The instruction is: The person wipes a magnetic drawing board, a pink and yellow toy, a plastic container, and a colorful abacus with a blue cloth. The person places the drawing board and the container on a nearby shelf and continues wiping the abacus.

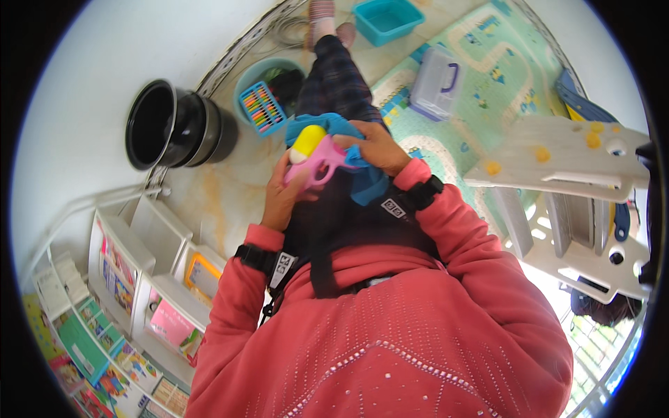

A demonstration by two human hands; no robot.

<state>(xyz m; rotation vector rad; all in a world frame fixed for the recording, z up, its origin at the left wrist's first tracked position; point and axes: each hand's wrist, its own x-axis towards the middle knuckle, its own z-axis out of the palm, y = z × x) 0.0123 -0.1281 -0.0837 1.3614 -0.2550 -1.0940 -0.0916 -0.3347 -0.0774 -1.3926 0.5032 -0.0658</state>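
Note:
My left hand (285, 193) grips a pink toy gun (309, 170) with a yellow and white rounded part (308, 142) on its top. The toy is held over my lap, tilted up to the right. A blue cloth (366, 183) drapes behind it and hangs down across my dark clothing. My right hand (379, 146) has the cloth bunched in its fingers, and its fingertips press against the toy's right end. Part of the toy is hidden by the fingers and the cloth.
A teal basin (245, 78) with a toy abacus (263, 108) stands beyond the cloth, near black pots (180, 125). A lidded plastic box (435, 86) sits on the play mat (486, 68). Also around me are a blue tub (389, 23), bookshelves (151, 271) and a pale plastic structure (554, 151).

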